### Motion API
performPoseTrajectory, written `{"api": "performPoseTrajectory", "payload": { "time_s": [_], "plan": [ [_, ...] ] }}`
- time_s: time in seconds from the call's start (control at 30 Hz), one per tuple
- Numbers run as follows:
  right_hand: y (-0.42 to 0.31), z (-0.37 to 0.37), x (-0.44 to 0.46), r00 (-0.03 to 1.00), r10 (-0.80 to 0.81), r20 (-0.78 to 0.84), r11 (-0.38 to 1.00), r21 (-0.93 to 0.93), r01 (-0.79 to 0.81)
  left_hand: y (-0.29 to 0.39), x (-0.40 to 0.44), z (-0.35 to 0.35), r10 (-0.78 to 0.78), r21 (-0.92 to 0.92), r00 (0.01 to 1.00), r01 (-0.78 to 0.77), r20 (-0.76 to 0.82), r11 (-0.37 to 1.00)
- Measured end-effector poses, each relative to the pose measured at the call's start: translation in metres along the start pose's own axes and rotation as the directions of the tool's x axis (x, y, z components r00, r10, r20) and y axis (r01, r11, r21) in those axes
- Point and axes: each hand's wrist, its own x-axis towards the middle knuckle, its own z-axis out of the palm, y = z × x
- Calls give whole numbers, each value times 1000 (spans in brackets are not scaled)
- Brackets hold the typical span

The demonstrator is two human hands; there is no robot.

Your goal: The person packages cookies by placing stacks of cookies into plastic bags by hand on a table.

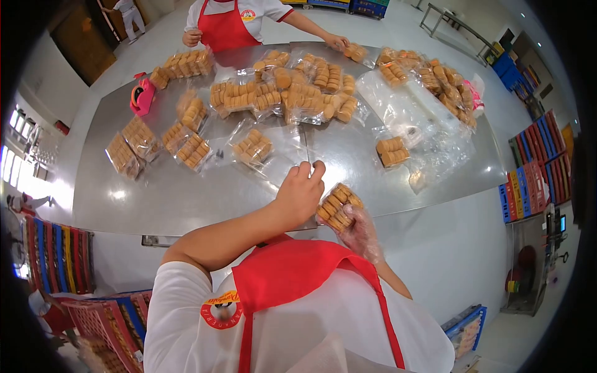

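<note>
My right hand (357, 230), in a clear plastic glove, is closed around a stack of round golden cookies (340, 204) at the table's near edge. My left hand (301, 189) is bare and raised just left of that stack, its fingers curled together. A thin clear plastic bag (273, 177) seems to lie by its fingertips, but whether they pinch it I cannot tell. Beyond my left hand, a bagged pack of cookies (253, 148) lies flat on the steel table (155, 199).
Several bagged cookie packs (305, 93) are heaped mid-table, with more (444, 87) at the right. Clear bags (404, 112) spread beside them. A pink tape dispenser (143, 97) stands left. Opposite, a co-worker's hand (337, 42) reaches to a pack. Stacked crates (538, 165) stand right.
</note>
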Motion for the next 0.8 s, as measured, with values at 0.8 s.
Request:
{"api": "performPoseTrajectory", "payload": {
  "time_s": [0.8],
  "plan": [
    [-5, 47, 41, 814, -535, 226, 750, -316, 581, -46, 45, -84, -52, -450, 940, 210, 337, 868]
  ]
}}
